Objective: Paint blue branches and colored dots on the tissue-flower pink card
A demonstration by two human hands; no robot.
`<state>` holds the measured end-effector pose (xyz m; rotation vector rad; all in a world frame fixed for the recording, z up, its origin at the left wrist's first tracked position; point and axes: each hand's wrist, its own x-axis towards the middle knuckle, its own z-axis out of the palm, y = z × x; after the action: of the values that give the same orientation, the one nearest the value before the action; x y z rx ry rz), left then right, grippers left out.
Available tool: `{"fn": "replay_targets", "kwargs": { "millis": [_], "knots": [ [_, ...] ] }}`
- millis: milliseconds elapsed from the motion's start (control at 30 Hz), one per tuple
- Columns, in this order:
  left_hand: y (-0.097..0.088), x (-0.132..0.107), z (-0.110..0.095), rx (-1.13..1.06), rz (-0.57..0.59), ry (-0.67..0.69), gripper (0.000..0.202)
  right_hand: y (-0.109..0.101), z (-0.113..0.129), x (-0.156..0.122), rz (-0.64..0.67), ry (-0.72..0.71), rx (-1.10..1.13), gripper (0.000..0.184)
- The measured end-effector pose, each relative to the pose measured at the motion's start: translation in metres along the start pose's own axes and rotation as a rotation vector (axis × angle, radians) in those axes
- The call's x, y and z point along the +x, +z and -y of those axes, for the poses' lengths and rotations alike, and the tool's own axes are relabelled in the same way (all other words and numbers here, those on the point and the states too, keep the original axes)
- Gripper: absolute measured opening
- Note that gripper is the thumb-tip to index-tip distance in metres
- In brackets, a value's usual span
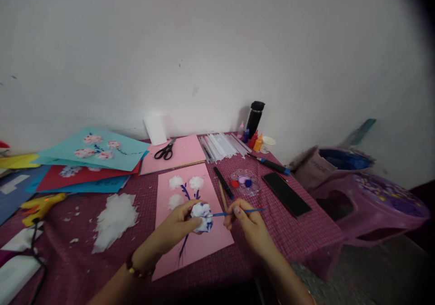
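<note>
My left hand (179,222) grips a white tissue flower (203,212) streaked with blue paint, held above the pink paper (207,246). Between the fingers of my right hand (245,221) is a thin blue paintbrush (220,214), its tip touching the flower. White tissue blossoms (196,183) sit on the pink sheet among painted dark blue stems (185,191). To the right lies a clear paint palette (244,182) with red, lilac and blue paint. A black pen (223,182) and a thin wooden stick (223,196) rest by the sheet's right edge.
A glue gun (42,205), white tissue (115,221) and coloured papers (57,153) occupy the left side. Scissors (165,151) lie on pink paper at the back. Paint bottles (257,142), a black flask (254,119), glue sticks (222,145) and a phone (287,194) are rightward. A pink stool (370,214) stands beyond the table edge.
</note>
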<state>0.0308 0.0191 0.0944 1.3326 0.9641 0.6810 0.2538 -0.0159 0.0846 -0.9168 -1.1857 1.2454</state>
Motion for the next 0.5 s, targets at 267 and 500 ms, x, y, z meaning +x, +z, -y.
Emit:
{"fn": "replay_targets", "kwargs": {
  "millis": [267, 500],
  "knots": [
    [0.009, 0.006, -0.001, 0.083, -0.114, 0.027, 0.035, -0.001, -0.009, -0.002, -0.026, 0.004, 0.005, 0.028],
    [0.017, 0.004, -0.001, 0.135, -0.177, 0.024, 0.021, 0.002, -0.012, -0.007, -0.022, -0.003, 0.009, 0.026]
  ]
}}
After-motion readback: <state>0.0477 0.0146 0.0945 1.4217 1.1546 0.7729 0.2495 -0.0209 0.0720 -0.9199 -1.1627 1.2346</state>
